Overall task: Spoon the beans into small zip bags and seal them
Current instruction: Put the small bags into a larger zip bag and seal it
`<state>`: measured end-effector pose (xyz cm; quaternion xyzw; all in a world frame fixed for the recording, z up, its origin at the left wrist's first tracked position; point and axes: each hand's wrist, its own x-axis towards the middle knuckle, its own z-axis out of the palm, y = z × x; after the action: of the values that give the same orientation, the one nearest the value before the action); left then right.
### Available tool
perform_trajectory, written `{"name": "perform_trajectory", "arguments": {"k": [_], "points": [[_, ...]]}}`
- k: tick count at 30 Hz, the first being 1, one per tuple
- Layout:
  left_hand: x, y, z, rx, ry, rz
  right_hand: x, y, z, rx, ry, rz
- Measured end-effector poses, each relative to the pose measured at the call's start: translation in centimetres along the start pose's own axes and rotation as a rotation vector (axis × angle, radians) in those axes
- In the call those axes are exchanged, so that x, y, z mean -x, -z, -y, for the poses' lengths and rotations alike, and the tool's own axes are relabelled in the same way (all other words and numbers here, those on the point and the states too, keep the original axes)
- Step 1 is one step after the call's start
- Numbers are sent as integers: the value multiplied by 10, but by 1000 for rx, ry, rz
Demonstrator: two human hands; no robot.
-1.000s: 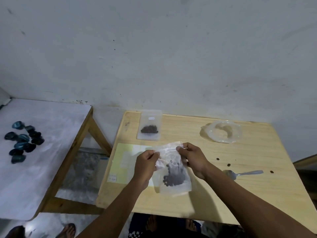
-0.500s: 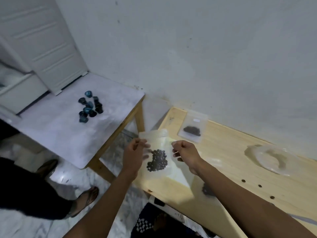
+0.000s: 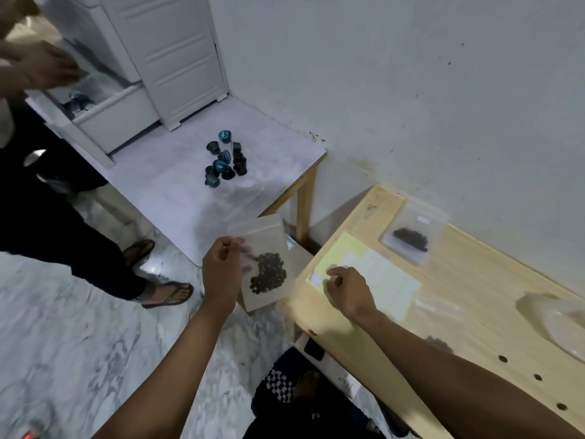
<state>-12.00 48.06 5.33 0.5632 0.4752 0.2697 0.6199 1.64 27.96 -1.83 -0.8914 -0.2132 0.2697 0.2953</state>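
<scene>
Now we're pinching the filled zip bag (image 3: 264, 263) in our left hand (image 3: 221, 274), freeing our loosely curled, empty right hand (image 3: 349, 293) over the desk (image 3: 474, 296).

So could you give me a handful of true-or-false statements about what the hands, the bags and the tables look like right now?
1. The left hand holds a small clear zip bag of dark beans out past the edge of the pale wooden table. True.
2. The right hand grips that bag too. False: it is off the bag, over the pale yellow sheet.
3. A second clear bag of beans lies on the wooden table near the wall. True.
4. The cluster of small blue-black capsules sits on the wooden table. False: it is on the white-topped side table.
</scene>
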Motion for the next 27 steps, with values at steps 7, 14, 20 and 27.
{"name": "perform_trajectory", "arguments": {"k": [7, 14, 20, 27], "points": [[3, 2, 8, -17, 19, 47, -12, -11, 15, 262, 217, 37], [14, -9, 9, -28, 39, 130, -23, -2, 15, 273, 212, 29], [18, -23, 14, -53, 23, 165, -19, 6, 10, 92, 166, 23], [21, -33, 18, -88, 24, 178, -17, 14, 1, -52, 74, 36]]}}
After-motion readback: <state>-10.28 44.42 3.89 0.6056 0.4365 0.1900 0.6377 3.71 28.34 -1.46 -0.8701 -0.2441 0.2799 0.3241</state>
